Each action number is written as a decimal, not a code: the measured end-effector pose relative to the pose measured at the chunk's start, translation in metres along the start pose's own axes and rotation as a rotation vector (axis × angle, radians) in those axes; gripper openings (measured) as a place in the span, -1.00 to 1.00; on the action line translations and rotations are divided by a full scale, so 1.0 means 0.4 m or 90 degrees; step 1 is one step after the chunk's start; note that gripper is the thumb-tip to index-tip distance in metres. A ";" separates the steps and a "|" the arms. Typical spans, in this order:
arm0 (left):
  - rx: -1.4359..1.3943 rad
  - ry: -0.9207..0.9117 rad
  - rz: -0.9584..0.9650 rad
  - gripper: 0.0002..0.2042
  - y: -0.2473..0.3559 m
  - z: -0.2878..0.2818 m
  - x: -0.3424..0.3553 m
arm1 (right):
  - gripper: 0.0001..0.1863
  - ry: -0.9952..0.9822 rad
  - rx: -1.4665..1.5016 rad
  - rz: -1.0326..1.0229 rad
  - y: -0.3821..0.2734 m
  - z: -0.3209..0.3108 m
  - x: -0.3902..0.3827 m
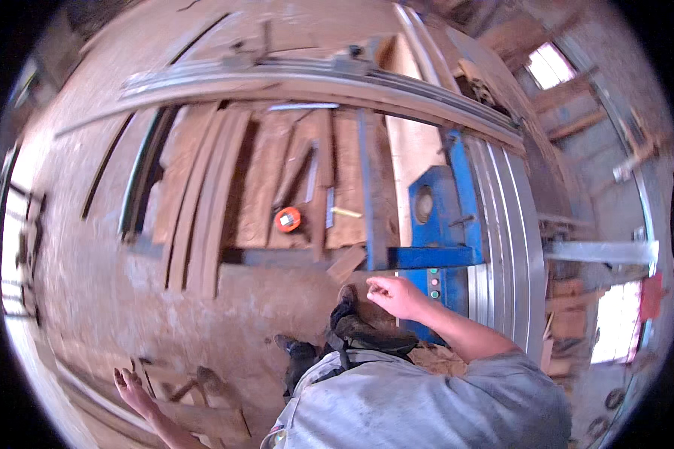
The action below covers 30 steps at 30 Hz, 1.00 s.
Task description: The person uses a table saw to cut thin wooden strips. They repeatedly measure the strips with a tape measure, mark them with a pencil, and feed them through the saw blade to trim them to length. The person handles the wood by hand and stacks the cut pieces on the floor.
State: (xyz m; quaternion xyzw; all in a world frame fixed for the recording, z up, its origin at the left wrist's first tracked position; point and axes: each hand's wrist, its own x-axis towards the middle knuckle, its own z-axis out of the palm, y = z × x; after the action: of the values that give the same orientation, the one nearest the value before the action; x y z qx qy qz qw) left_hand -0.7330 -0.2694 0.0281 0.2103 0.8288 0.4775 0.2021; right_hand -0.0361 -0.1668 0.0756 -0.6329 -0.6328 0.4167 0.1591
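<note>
My left hand (pixel 131 387) is out at the lower left, away from my body, its fingers apart and nothing in it. In front of my body, my right hand (pixel 394 296) hangs with its fingers curled in and nothing visible in them. It is nearest to a short wood offcut (pixel 347 263) at the bench edge and a blue machine frame (pixel 431 258). Beyond, on the bench, lie an orange tape measure (pixel 287 219), a yellow stick-like piece (pixel 347 212) and a thin metal strip (pixel 329 208). Neither hand touches any of these.
Several long wooden boards (pixel 219 202) lie across the bench's left side. A long metal rail (pixel 307 78) spans the far side. Ribbed metal table (pixel 513 217) and push buttons (pixel 434 282) stand at my right. Wood pieces (pixel 195 393) lie low on the left.
</note>
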 end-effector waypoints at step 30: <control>-0.390 -0.600 -0.336 -0.07 0.827 1.836 -0.015 | -0.48 0.171 -0.251 0.169 0.378 -0.270 0.071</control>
State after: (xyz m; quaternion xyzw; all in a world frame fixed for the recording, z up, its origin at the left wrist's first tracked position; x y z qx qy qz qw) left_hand -0.2830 0.3969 -0.0204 0.1191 0.4998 0.4835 0.7086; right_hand 0.1394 -0.1275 0.0210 -0.7787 -0.5865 0.2150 0.0590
